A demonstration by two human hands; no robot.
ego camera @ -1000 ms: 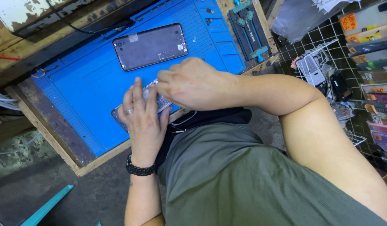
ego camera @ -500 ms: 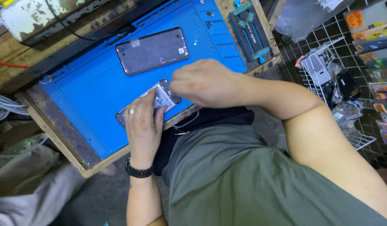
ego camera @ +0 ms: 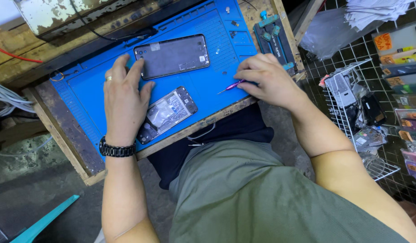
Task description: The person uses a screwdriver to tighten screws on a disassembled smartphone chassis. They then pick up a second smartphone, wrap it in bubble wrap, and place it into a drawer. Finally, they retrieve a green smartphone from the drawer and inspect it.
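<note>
My left hand (ego camera: 123, 100) lies flat on the blue work mat (ego camera: 86, 94), fingers spread, its fingertips reaching the left end of a dark phone back panel (ego camera: 174, 56). Beside its palm lies an opened phone frame (ego camera: 167, 113) with bare metal insides. My right hand (ego camera: 267, 80) rests at the mat's front right corner, closed on a thin purple-handled screwdriver (ego camera: 230, 86) whose tip points left over the mat. A black watch sits on my left wrist.
A blue phone-holding jig (ego camera: 273, 35) stands on the wooden bench at the right of the mat. A white wire rack (ego camera: 352, 112) with phone parts and packets hangs further right. Cables (ego camera: 5, 103) run along the left. Small screws lie on the mat's far strip.
Both hands have left the opened phone frame. My left hand moved up toward the dark back panel and my right hand moved right with the screwdriver.
</note>
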